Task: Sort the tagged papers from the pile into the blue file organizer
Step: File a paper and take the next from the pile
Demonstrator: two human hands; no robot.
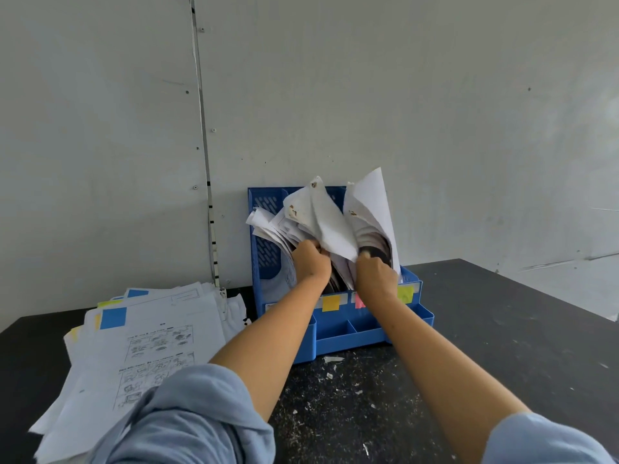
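With the blue file organizer (338, 316) at the table's (502, 329) back edge, the left hand (310, 259) and right hand (376, 272) each gripped sheets (321, 216) standing in its slots, probably parting them to seat one, while the pile (150, 333) near the left edge awaited the next pick.

Office: file organizer (338, 326); paper pile (147, 339); desk (502, 329).

Both your forearms run bare from rolled pale-blue sleeves (187, 420) at the bottom of the frame up toward centre. Your left hand (310, 259) is curled, fingers gripping paper. Your right hand (376, 271) just beside it, knuckles up, fingers also clenched on paper.
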